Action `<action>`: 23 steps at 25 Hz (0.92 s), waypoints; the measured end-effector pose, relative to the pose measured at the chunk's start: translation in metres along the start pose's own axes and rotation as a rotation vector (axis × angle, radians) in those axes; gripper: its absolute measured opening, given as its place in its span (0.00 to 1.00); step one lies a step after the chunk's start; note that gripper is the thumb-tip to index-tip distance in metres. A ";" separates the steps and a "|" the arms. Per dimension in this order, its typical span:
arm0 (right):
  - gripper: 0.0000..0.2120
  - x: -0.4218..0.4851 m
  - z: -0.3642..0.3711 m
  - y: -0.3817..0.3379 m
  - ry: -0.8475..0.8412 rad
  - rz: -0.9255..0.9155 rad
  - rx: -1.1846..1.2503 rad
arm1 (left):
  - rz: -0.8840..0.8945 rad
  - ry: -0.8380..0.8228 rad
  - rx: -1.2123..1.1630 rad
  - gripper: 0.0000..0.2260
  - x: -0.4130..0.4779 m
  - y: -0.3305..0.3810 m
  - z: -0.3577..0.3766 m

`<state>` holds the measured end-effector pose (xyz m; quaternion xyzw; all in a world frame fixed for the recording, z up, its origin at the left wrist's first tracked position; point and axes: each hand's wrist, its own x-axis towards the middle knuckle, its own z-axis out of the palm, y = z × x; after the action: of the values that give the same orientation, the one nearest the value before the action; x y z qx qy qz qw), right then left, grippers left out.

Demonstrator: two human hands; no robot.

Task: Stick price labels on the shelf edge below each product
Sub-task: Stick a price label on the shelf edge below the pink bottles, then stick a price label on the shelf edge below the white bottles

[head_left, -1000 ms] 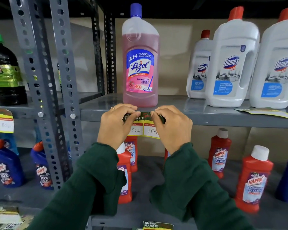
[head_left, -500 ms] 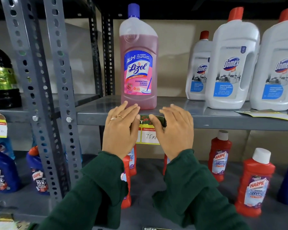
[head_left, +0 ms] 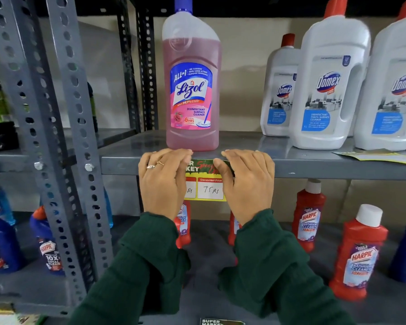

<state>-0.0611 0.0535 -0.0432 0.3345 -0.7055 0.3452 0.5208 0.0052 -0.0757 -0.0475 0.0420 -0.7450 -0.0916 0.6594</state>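
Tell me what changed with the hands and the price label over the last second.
Both hands, left hand and right hand, went from pinching the price label at its top corners to lying flat with fingers spread, pressing it against the shelf edge. The Lizol bottle and the loose label stayed put.

grey shelf [head_left: 291, 164] | Lizol bottle [head_left: 192, 90], Domex bottles [head_left: 326, 90], loose label [head_left: 375, 157]

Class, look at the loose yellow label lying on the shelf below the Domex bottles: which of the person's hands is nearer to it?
Right. The right hand presses the price label partway toward the loose yellow label; the left hand is farther away.
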 end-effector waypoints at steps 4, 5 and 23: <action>0.12 0.000 -0.003 -0.002 -0.043 0.018 0.018 | -0.024 -0.043 -0.061 0.09 0.003 -0.007 -0.004; 0.12 0.000 -0.005 -0.002 -0.063 0.009 0.025 | -0.033 -0.051 -0.069 0.10 0.002 -0.006 -0.003; 0.12 0.073 -0.138 0.178 -0.673 0.371 -0.523 | 0.289 -0.359 0.198 0.14 -0.002 0.180 0.086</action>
<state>-0.1569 0.2562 0.0323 0.1537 -0.9465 0.1154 0.2594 -0.0689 0.1081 -0.0248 -0.0175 -0.8538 0.0712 0.5155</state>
